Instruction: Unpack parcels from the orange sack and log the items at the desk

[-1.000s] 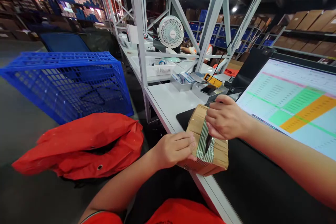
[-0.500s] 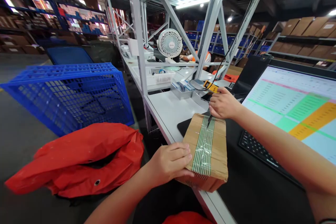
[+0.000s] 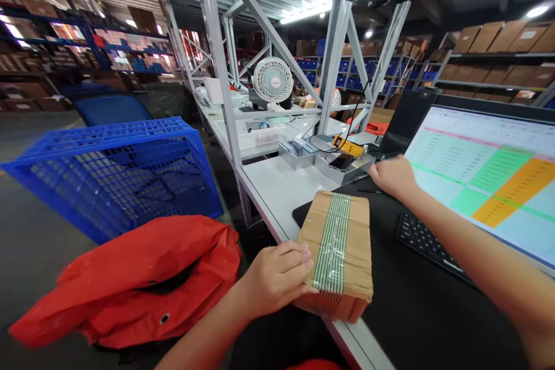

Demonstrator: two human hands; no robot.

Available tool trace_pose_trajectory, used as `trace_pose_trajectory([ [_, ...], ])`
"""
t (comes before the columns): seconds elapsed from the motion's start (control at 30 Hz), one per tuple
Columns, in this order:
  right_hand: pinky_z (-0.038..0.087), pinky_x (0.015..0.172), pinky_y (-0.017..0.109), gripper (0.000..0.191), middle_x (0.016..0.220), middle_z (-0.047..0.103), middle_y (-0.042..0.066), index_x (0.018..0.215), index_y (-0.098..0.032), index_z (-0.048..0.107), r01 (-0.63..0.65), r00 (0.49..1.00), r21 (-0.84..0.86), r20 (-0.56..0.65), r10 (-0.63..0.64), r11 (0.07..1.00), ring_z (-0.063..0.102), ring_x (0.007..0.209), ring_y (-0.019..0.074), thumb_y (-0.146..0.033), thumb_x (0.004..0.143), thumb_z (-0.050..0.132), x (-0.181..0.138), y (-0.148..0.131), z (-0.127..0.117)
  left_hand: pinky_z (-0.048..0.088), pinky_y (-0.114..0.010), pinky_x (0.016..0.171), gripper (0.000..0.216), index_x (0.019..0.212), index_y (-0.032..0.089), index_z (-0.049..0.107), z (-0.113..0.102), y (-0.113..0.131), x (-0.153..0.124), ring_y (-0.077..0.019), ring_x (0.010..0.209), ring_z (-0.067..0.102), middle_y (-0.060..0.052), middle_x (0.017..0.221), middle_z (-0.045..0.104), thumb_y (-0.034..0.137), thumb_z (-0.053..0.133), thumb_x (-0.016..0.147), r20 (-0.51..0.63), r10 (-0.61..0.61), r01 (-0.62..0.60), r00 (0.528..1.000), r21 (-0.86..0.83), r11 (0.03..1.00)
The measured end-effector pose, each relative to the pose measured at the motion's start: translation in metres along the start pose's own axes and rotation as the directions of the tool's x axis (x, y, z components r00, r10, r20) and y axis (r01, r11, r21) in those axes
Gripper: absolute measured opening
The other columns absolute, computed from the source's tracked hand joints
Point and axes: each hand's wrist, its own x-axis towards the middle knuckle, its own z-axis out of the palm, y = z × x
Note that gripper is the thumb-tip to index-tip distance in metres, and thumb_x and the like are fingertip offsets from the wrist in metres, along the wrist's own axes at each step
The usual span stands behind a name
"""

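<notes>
The white desk [image 3: 277,185] runs away from us, and a black mat [image 3: 411,306] covers its near right stretch. On that mat sits a taped cardboard box [image 3: 342,243], its near corner hanging out past the desk's edge, with a black keyboard [image 3: 429,245] just to its right and a thin dark pen-like thing [image 3: 368,191] lying beyond it. Further back on the bare white top, a shallow metal tray [image 3: 299,153] of small packs stands beside a yellow device [image 3: 347,146], and past the upright post a white mesh basket [image 3: 260,130] rests on the next stretch, a small fan [image 3: 273,80] behind it.
</notes>
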Motion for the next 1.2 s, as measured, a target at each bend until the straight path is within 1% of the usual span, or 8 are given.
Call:
trace_pose_trajectory([
  [0.2,0.044,0.055,0.032,0.069,0.064,0.068,0.011,0.070,-0.016,0.071,-0.273,0.950,0.201,0.210,0.230,0.941,0.061,0.051,0.0196,-0.040,0.103,0.015,-0.125,0.021,0.064,0.064,-0.035,0.073,0.023,0.100,0.013,0.067,0.006,0.008,0.004,-0.0224,0.086,0.072,-0.010,0.087,0.075,0.034,0.060,0.096,-0.027,-0.060,0.061,0.998,0.039,0.997],
  [0.3,0.049,0.058,0.032,0.040,0.077,0.072,0.010,0.082,-0.018,0.072,-0.273,0.949,0.243,0.227,0.220,0.931,0.069,0.065,0.0230,-0.039,0.097,0.042,-0.186,0.020,0.089,0.064,-0.034,0.075,0.020,0.099,0.014,0.068,0.010,0.013,0.006,-0.0218,0.085,0.071,-0.009,0.086,0.075,0.031,0.058,0.097,-0.036,-0.094,0.095,0.995,0.032,0.995],
  [0.4,0.055,0.067,0.041,0.027,0.083,0.072,0.013,0.083,-0.015,0.071,-0.134,0.985,0.166,0.133,0.113,0.977,0.071,0.074,0.0285,-0.030,0.092,0.050,-0.221,0.011,0.084,0.064,-0.033,0.078,0.018,0.098,0.013,0.068,0.013,0.013,0.010,-0.0207,0.086,0.072,-0.008,0.085,0.075,0.029,0.059,0.097,-0.064,-0.030,0.035,0.998,0.070,0.997],
  [0.53,0.047,0.105,0.058,0.041,0.127,0.065,0.018,0.129,-0.012,0.061,0.154,0.961,0.109,-0.250,-0.123,0.982,0.064,0.115,0.0313,-0.035,0.098,0.048,-0.222,-0.024,0.012,0.064,-0.031,0.079,0.019,0.091,0.011,0.067,0.014,0.011,0.017,-0.0189,0.082,0.072,-0.007,0.080,0.074,0.030,0.064,0.095,-0.077,0.085,-0.072,0.993,0.148,0.986],
  [0.7,0.053,0.106,0.040,0.045,0.141,0.060,0.010,0.141,-0.015,0.052,0.625,0.768,0.130,-0.279,-0.576,0.770,0.056,0.130,0.0220,-0.036,0.102,0.047,-0.202,-0.088,-0.067,0.063,-0.027,0.077,0.018,0.088,0.014,0.065,0.017,0.013,0.027,-0.0159,0.080,0.071,-0.003,0.077,0.073,0.030,0.065,0.095,-0.047,0.124,-0.115,0.991,0.155,0.981],
  [0.93,0.061,0.088,0.042,0.036,0.116,0.071,0.023,0.120,0.003,0.064,0.737,0.526,-0.214,-0.413,-0.743,0.641,0.069,0.109,0.0317,-0.008,0.094,0.041,-0.194,-0.112,-0.052,0.059,-0.027,0.068,0.017,0.089,0.015,0.064,0.015,0.014,0.029,-0.0164,0.074,0.068,-0.003,0.075,0.072,0.029,0.060,0.098,0.008,0.062,-0.063,0.998,0.171,0.983],
  [1.1,0.061,0.087,0.037,0.035,0.111,0.071,0.025,0.116,0.007,0.062,0.594,0.580,-0.194,-0.569,-0.582,0.781,0.070,0.107,0.0295,-0.004,0.093,0.037,-0.203,-0.116,-0.041,0.053,-0.026,0.064,0.026,0.083,0.016,0.062,0.017,0.021,0.029,-0.0161,0.072,0.062,-0.004,0.077,0.069,0.034,0.053,0.101,0.007,-0.018,0.016,1.000,0.201,0.979],
  [1.2,0.060,0.089,0.034,0.034,0.114,0.071,0.024,0.122,0.006,0.059,0.538,0.605,-0.095,-0.648,-0.463,0.837,0.068,0.110,0.0263,-0.004,0.094,0.041,-0.206,-0.117,-0.032,0.050,-0.030,0.060,0.044,0.081,0.018,0.061,0.017,0.031,0.037,-0.0192,0.071,0.059,-0.004,0.076,0.064,0.060,0.060,0.090,0.073,-0.200,0.175,0.977,0.257,0.950],
])
